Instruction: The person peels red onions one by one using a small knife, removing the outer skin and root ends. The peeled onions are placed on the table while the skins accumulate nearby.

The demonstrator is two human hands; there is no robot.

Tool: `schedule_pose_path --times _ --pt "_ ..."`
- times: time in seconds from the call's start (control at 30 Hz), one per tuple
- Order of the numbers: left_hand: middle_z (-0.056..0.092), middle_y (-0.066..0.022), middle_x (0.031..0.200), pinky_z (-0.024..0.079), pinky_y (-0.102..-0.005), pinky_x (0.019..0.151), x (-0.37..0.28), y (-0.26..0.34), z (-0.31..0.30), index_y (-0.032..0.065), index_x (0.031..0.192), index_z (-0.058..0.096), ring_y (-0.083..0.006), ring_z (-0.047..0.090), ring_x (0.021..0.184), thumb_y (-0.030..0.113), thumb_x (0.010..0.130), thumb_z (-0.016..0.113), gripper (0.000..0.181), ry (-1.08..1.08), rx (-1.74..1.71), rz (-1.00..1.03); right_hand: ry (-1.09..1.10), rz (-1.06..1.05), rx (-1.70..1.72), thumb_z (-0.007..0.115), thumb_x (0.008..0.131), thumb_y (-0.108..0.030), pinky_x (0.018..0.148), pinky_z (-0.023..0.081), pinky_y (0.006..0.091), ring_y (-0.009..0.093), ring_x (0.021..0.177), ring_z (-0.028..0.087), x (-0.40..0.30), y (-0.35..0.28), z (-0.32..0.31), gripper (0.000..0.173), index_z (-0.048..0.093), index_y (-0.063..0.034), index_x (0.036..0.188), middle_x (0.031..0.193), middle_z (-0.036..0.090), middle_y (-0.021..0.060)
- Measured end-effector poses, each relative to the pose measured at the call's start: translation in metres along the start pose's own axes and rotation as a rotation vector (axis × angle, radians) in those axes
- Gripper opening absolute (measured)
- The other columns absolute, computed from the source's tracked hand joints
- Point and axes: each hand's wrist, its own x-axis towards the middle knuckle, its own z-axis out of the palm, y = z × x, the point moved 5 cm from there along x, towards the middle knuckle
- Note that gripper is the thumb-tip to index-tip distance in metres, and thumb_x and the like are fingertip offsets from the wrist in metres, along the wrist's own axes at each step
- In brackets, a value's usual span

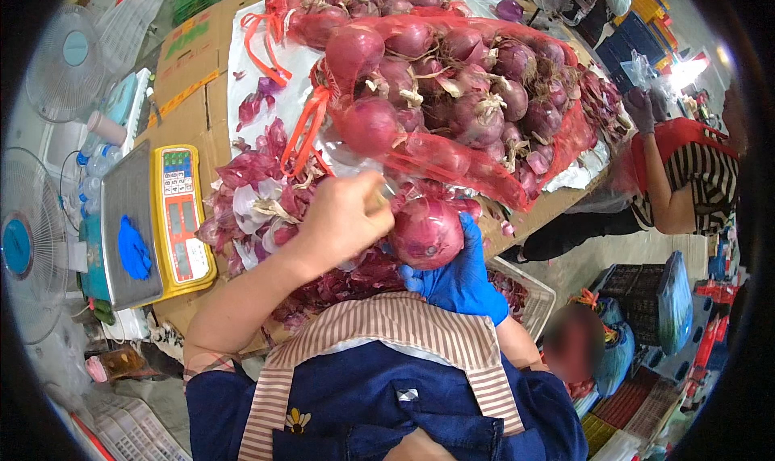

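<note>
My right hand (463,282), in a blue glove, cups a large red onion (427,234) from below and the right side. The onion's skin is smooth and glossy, and a round end mark faces me. My bare left hand (348,219) is closed beside the onion's upper left. A short metal piece (389,188), apparently the blade of a small knife, shows at its fingertips; the rest is hidden in the fist. Loose onion skins (260,188) are heaped beneath and left of my hands. Just beyond lies a red mesh bag (502,188) full of red onions (472,113).
A yellow scale (209,261) stands left on the cardboard-covered table (187,91), with a blue glove (134,249) on its pan. Another onion bag (375,1) lies behind. A crate (539,297) stands at lower right. A co-worker (678,182) is at the right; fans (36,243) stand left.
</note>
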Motion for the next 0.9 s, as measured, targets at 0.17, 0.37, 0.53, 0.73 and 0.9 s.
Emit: schedule_pose_path --times 0.17,0.37,0.53,0.73,0.9 --pt "0.054 -0.0157 0.058 0.044 -0.0358 0.051 0.014 -0.05 -0.022 -0.002 0.076 0.054 -0.0251 0.055 0.051 0.012 0.071 0.063 0.018 0.224 0.054 -0.144 -0.198 0.099 0.209 0.049 0.074 -0.068 0.066 0.054 0.0462 0.04 0.09 0.06 -0.005 -0.003 0.016 0.077 0.041 -0.0158 0.13 0.123 0.05 0.0223" --pt "0.056 -0.0105 0.071 0.045 -0.0318 0.055 -0.014 -0.02 -0.018 0.0027 0.098 0.058 -0.0208 0.056 0.058 0.014 0.074 0.069 0.029 0.086 -0.003 0.122 -0.112 0.0 0.295 0.05 0.076 -0.066 0.07 0.054 0.0484 0.041 0.112 0.049 -0.009 -0.013 0.018 0.076 0.04 -0.0137 0.13 0.127 0.046 0.0231" --pt "0.048 -0.0069 0.067 0.041 -0.0354 0.05 -0.037 -0.002 -0.021 0.0054 0.085 0.056 -0.0244 0.054 0.059 0.018 0.063 0.074 0.031 -0.05 0.321 0.391 -0.177 -0.02 0.153 0.05 0.076 -0.065 0.069 0.054 0.0469 0.038 0.093 0.059 -0.009 -0.018 0.0 0.075 0.042 -0.0128 0.129 0.118 0.054 0.0191" --pt "0.048 -0.0064 0.069 0.042 -0.0351 0.05 -0.041 0.002 -0.028 0.005 0.088 0.056 -0.0231 0.054 0.06 0.014 0.055 0.074 0.038 -0.081 0.381 0.444 -0.022 -0.013 0.19 0.047 0.077 -0.065 0.063 0.054 0.0476 0.041 0.085 0.06 -0.01 -0.013 0.007 0.072 0.044 -0.0149 0.128 0.115 0.056 0.0178" --pt "0.047 -0.0062 0.068 0.042 -0.0351 0.049 -0.041 0.003 -0.033 0.005 0.09 0.057 -0.023 0.054 0.059 0.012 0.053 0.074 0.041 -0.045 0.404 0.452 -0.126 -0.021 0.106 0.054 0.075 -0.063 0.073 0.051 0.0528 0.035 0.103 0.055 -0.011 -0.013 0.007 0.072 0.041 -0.0178 0.129 0.126 0.049 0.0132"
